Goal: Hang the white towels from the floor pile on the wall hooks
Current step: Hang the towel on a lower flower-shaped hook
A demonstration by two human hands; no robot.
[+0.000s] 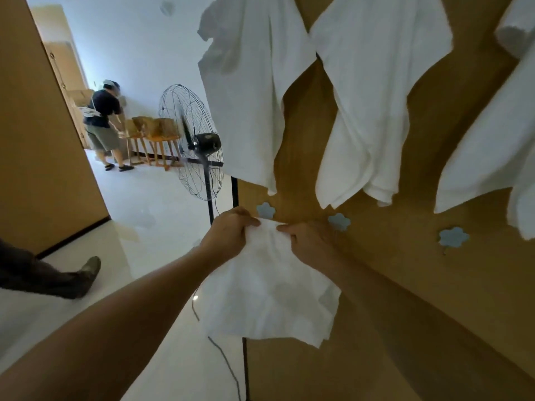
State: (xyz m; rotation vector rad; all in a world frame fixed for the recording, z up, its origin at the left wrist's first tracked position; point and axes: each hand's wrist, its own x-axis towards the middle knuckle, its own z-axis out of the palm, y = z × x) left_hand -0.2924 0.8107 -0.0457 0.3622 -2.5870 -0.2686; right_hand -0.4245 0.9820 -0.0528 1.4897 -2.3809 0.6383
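While three towels [373, 96] are hanging above, I'm watching left hand [228, 233] and right hand [309, 241] both pinching a white towel [269, 293] against the wooden wall [419, 299].

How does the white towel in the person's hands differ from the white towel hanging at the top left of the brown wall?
The white towel in the hands is gripped along its top edge by the left hand and right hand; the hanging white towel is untouched. The held one sits low, level with the pale blue flower-shaped hooks; the hung one drapes from above. The held one shows less cloth. Both are plain white.
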